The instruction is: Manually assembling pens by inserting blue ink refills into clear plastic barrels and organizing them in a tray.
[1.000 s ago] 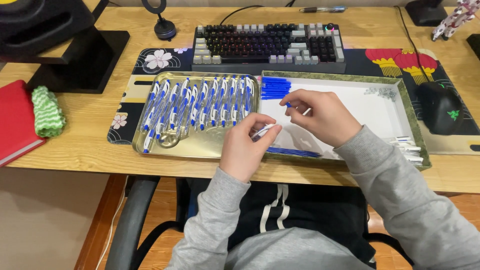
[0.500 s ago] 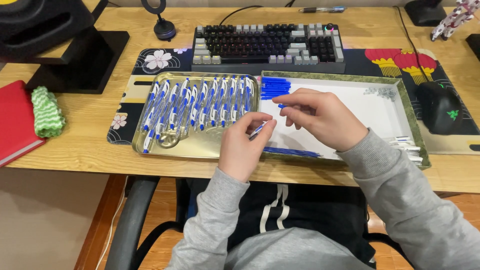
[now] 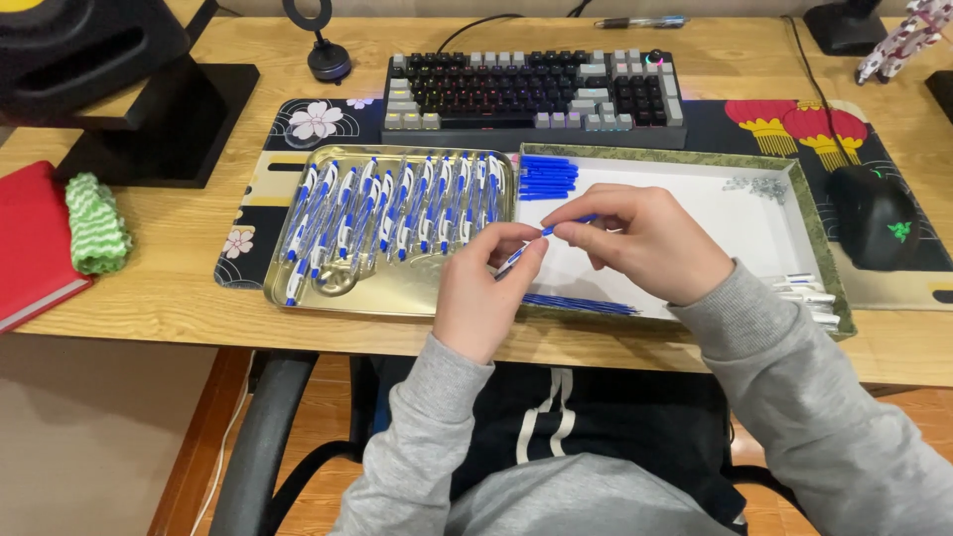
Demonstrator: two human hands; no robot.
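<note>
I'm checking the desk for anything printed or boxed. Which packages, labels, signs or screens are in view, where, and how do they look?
Box lid or shallow box: right of the gold tray, white inside, green patterned rim, holding blue pen parts.
Red book: far left desk edge, plain cover.
Mouse: far right, black, with a small green emblem.
No screens or signs show.

A grey and black mechanical keyboard with coloured backlight [image 3: 536,97] sits at the upper centre of the frame on a dark desk mat with flower and red lantern prints [image 3: 794,124]. A black computer mouse [image 3: 877,230] rests at the right edge. At the left edge lie a red notebook [image 3: 32,243] and a green-and-white knitted roll [image 3: 96,223], just beside each other on the wooden counter [image 3: 189,288]. A black stand [image 3: 164,124] fills the upper left.
</note>
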